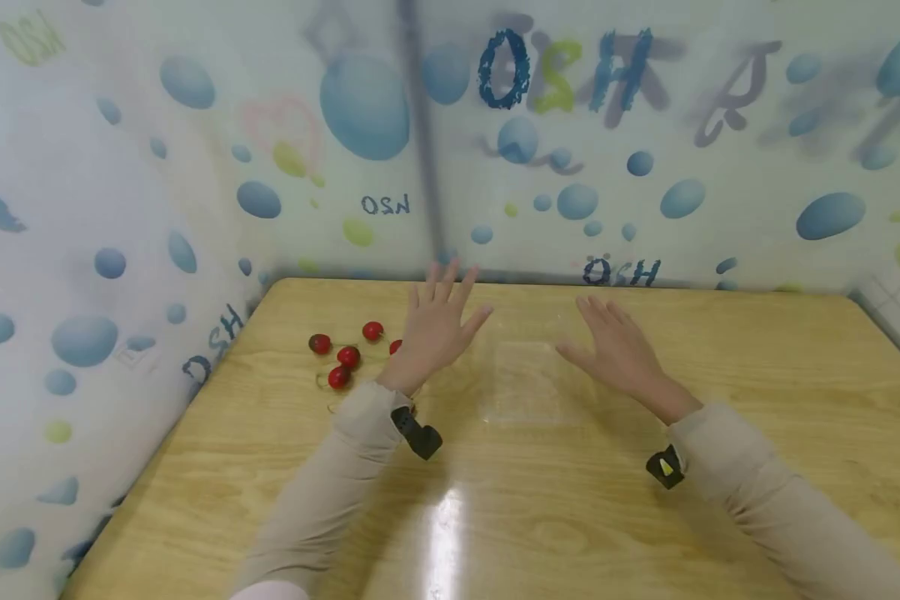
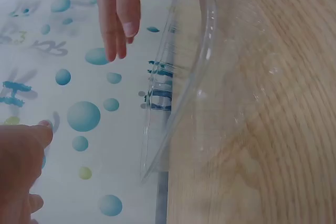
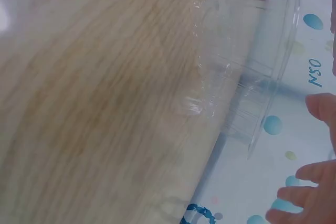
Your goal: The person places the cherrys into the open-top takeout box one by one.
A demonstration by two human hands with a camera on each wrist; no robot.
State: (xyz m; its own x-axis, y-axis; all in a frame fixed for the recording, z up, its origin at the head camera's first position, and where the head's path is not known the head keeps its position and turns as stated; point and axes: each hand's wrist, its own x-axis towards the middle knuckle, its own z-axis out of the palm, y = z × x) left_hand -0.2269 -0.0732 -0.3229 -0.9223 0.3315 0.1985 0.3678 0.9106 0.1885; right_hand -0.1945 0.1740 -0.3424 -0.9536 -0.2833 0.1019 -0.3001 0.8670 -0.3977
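A see-through plastic box [image 1: 527, 382] stands on the table between my two hands, its clear wall [image 2: 202, 72] and rim showing in both wrist views. To its left, my left hand [image 1: 441, 327] is raised with fingers spread and nothing in it. My right hand [image 1: 618, 352] hovers at the box's right side, fingers extended, thumb pointing toward the box. Several red cherries with stems, one of them a dark red cherry [image 1: 338, 377], lie left of my left hand. That hand and its forearm partly cover some of them.
The wooden table [image 1: 540, 517] meets a white wall covering [image 1: 457, 183] with blue and green drops at the back and left. Black straps [image 1: 417, 433] circle both wrists over beige sleeves. A bright light reflection [image 1: 444, 542] lies on the front of the table.
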